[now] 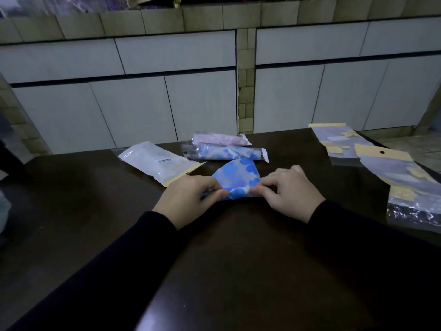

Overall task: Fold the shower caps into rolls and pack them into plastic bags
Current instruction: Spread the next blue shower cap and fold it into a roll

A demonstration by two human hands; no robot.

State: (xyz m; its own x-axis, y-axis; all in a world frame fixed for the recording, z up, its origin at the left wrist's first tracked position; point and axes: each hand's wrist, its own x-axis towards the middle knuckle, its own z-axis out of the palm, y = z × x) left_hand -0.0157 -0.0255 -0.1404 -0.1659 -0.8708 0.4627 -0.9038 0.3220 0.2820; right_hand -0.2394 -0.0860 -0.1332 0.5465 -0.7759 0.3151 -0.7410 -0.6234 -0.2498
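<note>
A blue-patterned shower cap (238, 177) lies centre frame on a dark table (238, 259), long axis left to right. The left hand (188, 194) and right hand (288, 189) pinch its near edge, equally close; unrolled cap extends away. Packed bags (226, 149) sit behind.

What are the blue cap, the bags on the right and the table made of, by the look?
Blue cap: thin, soft plastic film or coated fabric, likely; it creases where the left hand and right hand pinch it. Empty bags: clear glossy plastic with yellowish header strips; the table shows through and highlights glint. Table: dark brown, smooth, faint sheen; wood or laminate, can't tell.
</note>
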